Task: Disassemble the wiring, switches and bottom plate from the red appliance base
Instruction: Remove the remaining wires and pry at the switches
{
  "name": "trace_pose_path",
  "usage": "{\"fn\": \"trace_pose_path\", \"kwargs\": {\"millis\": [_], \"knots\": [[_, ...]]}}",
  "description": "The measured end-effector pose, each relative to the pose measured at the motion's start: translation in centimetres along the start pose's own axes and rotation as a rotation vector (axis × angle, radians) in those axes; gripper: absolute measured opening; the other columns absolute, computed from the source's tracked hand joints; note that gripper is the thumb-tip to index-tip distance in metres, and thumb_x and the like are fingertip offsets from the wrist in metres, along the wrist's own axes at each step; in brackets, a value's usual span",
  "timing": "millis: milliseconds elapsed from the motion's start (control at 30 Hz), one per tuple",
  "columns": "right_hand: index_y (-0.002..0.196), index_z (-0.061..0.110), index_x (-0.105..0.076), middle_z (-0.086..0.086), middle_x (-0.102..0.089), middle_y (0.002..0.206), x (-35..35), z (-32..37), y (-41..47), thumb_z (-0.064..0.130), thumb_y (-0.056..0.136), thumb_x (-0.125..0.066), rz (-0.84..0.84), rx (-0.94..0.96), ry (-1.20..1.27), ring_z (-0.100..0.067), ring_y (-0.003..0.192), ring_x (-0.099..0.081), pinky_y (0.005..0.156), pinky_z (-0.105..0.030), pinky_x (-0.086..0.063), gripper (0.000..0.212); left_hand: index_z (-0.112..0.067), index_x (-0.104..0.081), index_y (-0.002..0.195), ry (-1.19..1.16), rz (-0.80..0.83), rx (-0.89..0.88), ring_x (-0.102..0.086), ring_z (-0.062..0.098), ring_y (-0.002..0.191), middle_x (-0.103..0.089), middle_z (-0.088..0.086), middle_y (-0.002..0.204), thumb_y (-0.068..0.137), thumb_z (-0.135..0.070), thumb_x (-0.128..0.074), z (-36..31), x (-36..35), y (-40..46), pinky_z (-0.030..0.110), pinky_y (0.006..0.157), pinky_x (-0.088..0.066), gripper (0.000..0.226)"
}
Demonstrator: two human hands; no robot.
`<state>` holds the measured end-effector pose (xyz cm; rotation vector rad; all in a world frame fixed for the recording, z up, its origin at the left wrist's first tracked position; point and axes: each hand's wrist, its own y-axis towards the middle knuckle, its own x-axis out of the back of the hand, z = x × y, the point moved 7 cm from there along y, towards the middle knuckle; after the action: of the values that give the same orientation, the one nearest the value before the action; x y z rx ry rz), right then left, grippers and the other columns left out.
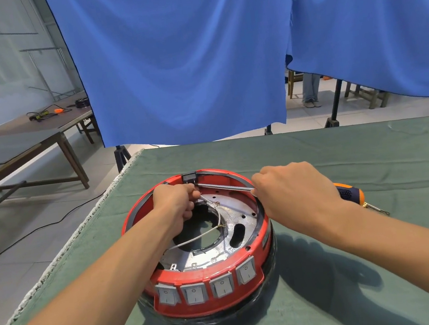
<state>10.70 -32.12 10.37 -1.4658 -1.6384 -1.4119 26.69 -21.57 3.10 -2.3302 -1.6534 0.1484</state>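
Note:
The round red appliance base (208, 273) lies on the green cloth, open side up. Several grey rocker switches (194, 293) line its near wall. Inside sits the silver bottom plate (236, 208) with a dark middle hole. White wires (198, 238) run across it. My left hand (178, 207) reaches into the far side and pinches a wire near a black connector block (189, 176) on the far rim. My right hand (290, 193) grips a screwdriver whose metal shaft (224, 186) points left to that block; its handle is hidden in my fist.
A second screwdriver (352, 194) with an orange and dark handle lies on the green cloth (356, 266) behind my right wrist. Blue curtains (195, 56) hang beyond the table. Wooden benches stand at the left; a black cable runs over the floor.

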Motion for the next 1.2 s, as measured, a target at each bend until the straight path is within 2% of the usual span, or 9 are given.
{"fn": "trace_pose_path", "kwargs": {"millis": [133, 300, 633, 767, 900, 1200], "knots": [[0.079, 0.021, -0.036, 0.002, -0.059, 0.086, -0.1, -0.1, -0.1, 0.023, 0.095, -0.047, 0.005, -0.006, 0.022, -0.028, 0.07, -0.061, 0.046, -0.031, -0.018, 0.019, -0.007, -0.058, 0.07, 0.01, -0.016, -0.027, -0.031, 0.007, 0.033, -0.054, 0.003, 0.058, 0.096, -0.015, -0.055, -0.2, 0.0, -0.1, 0.013, 0.029, -0.022, 0.027], [0.076, 0.02, -0.036, 0.001, -0.059, 0.084, -0.3, -0.5, 0.2, 0.024, 0.095, -0.046, -0.022, -0.018, 0.07, -0.026, 0.06, -0.042, 0.052, -0.032, -0.026, 0.022, -0.006, -0.06, 0.065, 0.082, -0.06, -0.091, -0.032, 0.01, 0.038, -0.053, 0.003, 0.055, 0.095, -0.013, -0.055, -0.5, 0.0, -0.3, 0.014, 0.031, -0.024, 0.032], [0.073, 0.02, -0.039, 0.0, -0.061, 0.083, -0.7, -1.0, 1.5, 0.029, 0.097, -0.041, -0.062, 0.066, 0.098, -0.029, 0.06, -0.041, 0.054, -0.032, -0.026, 0.026, -0.005, -0.06, 0.062, 0.105, -0.092, -0.122, -0.035, 0.013, 0.043, -0.056, 0.006, 0.056, 0.096, -0.009, -0.052, -0.6, 0.6, -0.2, 0.016, 0.034, -0.029, 0.035], [0.072, 0.02, -0.038, 0.0, -0.062, 0.085, -1.1, -1.3, 2.4, 0.037, 0.099, -0.036, -0.066, 0.146, 0.127, -0.032, 0.07, -0.057, 0.056, -0.032, -0.029, 0.031, -0.004, -0.059, 0.062, 0.092, -0.112, -0.108, -0.035, 0.013, 0.041, -0.055, 0.007, 0.056, 0.095, -0.006, -0.052, -0.6, 1.1, -0.1, 0.013, 0.031, -0.029, 0.034], [0.076, 0.023, -0.04, 0.004, -0.061, 0.089, -1.6, -2.4, 3.2, 0.043, 0.1, -0.032, -0.078, 0.208, 0.113, -0.029, 0.076, -0.061, 0.057, -0.03, -0.028, 0.032, -0.004, -0.06, 0.062, 0.103, -0.106, -0.104, -0.035, 0.011, 0.038, -0.056, 0.005, 0.054, 0.094, -0.006, -0.052, -0.6, 1.1, -0.1, 0.014, 0.032, -0.029, 0.034], [0.081, 0.017, -0.058, 0.003, -0.058, 0.076, -1.9, -3.3, 4.6, 0.039, 0.1, -0.037, -0.162, 0.365, -0.019, -0.025, 0.06, -0.06, 0.045, -0.026, -0.023, 0.035, -0.006, -0.061, 0.06, 0.132, -0.118, -0.115, -0.037, 0.01, 0.035, -0.057, 0.002, 0.049, 0.095, -0.009, -0.052, -0.7, 1.1, -0.1, 0.014, 0.032, -0.03, 0.036]]}}
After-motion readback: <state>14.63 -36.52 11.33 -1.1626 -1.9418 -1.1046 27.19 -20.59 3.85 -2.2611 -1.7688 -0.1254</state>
